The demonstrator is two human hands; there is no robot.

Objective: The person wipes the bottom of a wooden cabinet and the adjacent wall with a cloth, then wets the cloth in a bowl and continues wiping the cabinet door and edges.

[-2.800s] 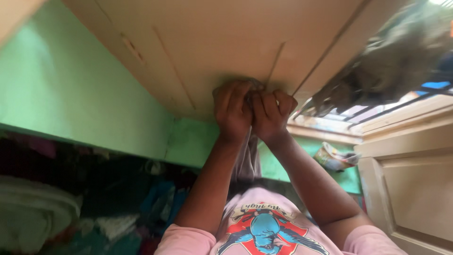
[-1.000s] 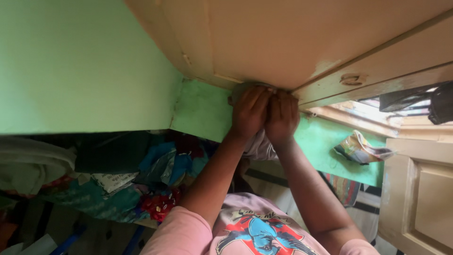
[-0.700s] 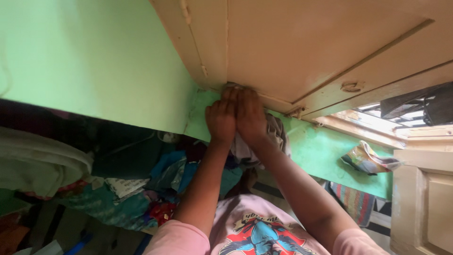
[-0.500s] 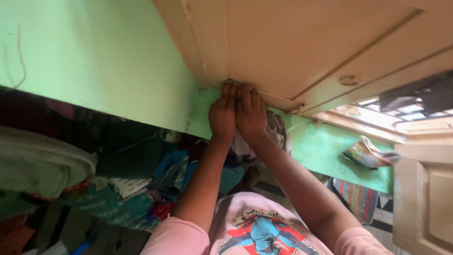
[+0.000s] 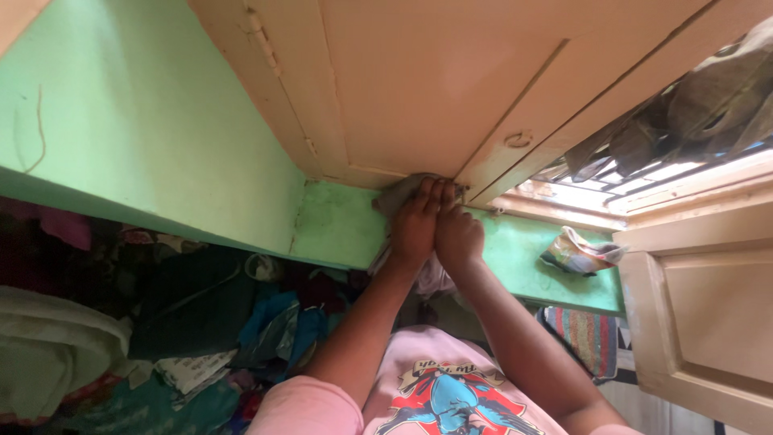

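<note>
Cloth pressed by both hands against the cream shutter's lower edge.

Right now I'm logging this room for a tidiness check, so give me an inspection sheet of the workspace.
Surface: cream shutter, paint worn along its lower edge.
Job's things: grey cloth pressed to the shutter's bottom corner.
Clutter: heap of clothes lower left; crumpled wrapper on the green ledge.
Grippers: left hand and right hand side by side, both on the cloth.
Cables: thin strand hanging on the green wall.
Surroundings: barred window, cream door.
</note>
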